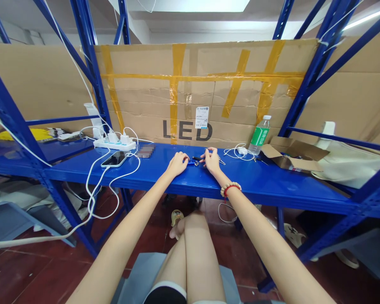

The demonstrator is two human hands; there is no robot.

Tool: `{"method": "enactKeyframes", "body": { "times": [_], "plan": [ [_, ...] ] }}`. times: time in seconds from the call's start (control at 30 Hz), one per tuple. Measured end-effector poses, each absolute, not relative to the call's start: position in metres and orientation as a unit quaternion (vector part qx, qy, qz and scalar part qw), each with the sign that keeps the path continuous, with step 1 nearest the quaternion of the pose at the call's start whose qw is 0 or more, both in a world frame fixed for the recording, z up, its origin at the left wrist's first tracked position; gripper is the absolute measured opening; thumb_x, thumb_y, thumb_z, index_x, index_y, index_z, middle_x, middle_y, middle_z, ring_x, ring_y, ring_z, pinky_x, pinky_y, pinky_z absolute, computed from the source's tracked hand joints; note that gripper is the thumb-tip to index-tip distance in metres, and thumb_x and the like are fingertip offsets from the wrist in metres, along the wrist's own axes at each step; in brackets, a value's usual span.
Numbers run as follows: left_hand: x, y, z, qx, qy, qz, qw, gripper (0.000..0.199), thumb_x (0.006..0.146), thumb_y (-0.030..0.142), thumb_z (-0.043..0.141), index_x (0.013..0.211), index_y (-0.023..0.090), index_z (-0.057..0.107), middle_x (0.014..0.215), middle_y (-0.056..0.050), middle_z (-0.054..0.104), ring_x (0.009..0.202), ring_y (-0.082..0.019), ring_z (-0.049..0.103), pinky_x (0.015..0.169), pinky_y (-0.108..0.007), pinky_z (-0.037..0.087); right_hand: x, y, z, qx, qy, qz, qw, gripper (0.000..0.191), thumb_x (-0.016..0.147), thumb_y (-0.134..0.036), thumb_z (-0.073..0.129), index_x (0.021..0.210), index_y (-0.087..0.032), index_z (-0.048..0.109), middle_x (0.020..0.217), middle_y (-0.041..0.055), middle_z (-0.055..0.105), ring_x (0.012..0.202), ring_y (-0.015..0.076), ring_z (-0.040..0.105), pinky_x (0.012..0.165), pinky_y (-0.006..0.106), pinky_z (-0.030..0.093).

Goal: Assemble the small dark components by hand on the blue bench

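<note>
My left hand rests on the blue tabletop with its fingers curled over one end of a slim, shiny blue piece. Just to its right, my right hand is closed, thumb and fingers pinched around a slim black pen-like piece. A thin silvery tip shows on the far side of that hand; whether it belongs to the black piece I cannot tell. Tiny metallic bits lie between the hands, too small to name. A beaded bracelet and red cord circle my right wrist.
To the left, a white power strip with chargers stands behind a phone among loose white cables. A water bottle, a coiled white cable and an open carton sit right. Taped cardboard walls the back.
</note>
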State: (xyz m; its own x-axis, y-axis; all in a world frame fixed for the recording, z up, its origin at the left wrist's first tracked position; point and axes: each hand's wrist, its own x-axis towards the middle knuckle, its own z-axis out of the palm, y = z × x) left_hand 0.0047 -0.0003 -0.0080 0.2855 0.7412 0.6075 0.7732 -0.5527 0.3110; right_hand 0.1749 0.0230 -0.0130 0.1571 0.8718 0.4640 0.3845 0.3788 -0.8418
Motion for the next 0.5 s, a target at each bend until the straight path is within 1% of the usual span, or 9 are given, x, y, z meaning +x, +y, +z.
{"method": "enactKeyframes", "body": {
  "times": [0.07, 0.13, 0.2, 0.3, 0.5],
  "plan": [
    [0.005, 0.000, -0.008, -0.801, -0.472, -0.366, 0.019, 0.015, 0.086, 0.018, 0.042, 0.084, 0.020, 0.057, 0.089, -0.004, 0.057, 0.091, -0.021, 0.050, 0.086, -0.036, 0.043, 0.175, 0.023, -0.014, -0.490, -0.623, 0.258, 0.553, 0.031, 0.088, -0.041, 0.039, 0.108, -0.018, 0.042, 0.070, -0.0005, 0.062, 0.046, 0.0096, 0.057, 0.039, 0.019, 0.039],
    [0.004, 0.001, -0.008, -0.801, -0.472, -0.367, 0.016, 0.016, 0.087, 0.019, 0.041, 0.086, 0.020, 0.057, 0.090, -0.004, 0.057, 0.092, -0.020, 0.050, 0.086, -0.035, 0.043, 0.174, 0.022, -0.013, -0.464, -0.639, 0.291, 0.540, 0.032, 0.082, -0.043, 0.050, 0.100, -0.017, 0.050, 0.057, -0.0035, 0.056, 0.041, 0.0086, 0.052, 0.035, 0.017, 0.036],
    [0.004, 0.001, -0.009, -0.801, -0.473, -0.368, 0.011, 0.018, 0.089, 0.021, 0.039, 0.088, 0.020, 0.057, 0.091, -0.004, 0.057, 0.092, -0.020, 0.050, 0.087, -0.035, 0.042, 0.173, 0.020, -0.012, -0.437, -0.656, 0.320, 0.525, 0.033, 0.076, -0.044, 0.059, 0.094, -0.016, 0.055, 0.050, -0.0049, 0.052, 0.038, 0.0078, 0.048, 0.033, 0.017, 0.033],
    [0.004, 0.003, -0.009, -0.799, -0.476, -0.369, 0.004, 0.022, 0.091, 0.027, 0.036, 0.090, 0.020, 0.057, 0.092, -0.004, 0.058, 0.092, -0.020, 0.050, 0.087, -0.036, 0.042, 0.172, 0.015, -0.010, -0.404, -0.672, 0.356, 0.508, 0.036, 0.069, -0.043, 0.067, 0.091, -0.015, 0.060, 0.051, -0.0044, 0.053, 0.038, 0.0066, 0.047, 0.031, 0.016, 0.031],
    [0.005, 0.002, -0.011, -0.814, -0.452, -0.364, -0.009, 0.030, 0.091, 0.040, 0.037, 0.093, 0.021, 0.060, 0.090, -0.003, 0.060, 0.089, -0.018, 0.052, 0.084, -0.031, 0.042, 0.172, 0.011, -0.008, -0.361, -0.673, 0.422, 0.489, 0.036, 0.060, -0.040, 0.074, 0.082, -0.014, 0.065, 0.054, -0.0028, 0.056, 0.042, 0.0055, 0.048, 0.035, 0.016, 0.034]
  ]
}}
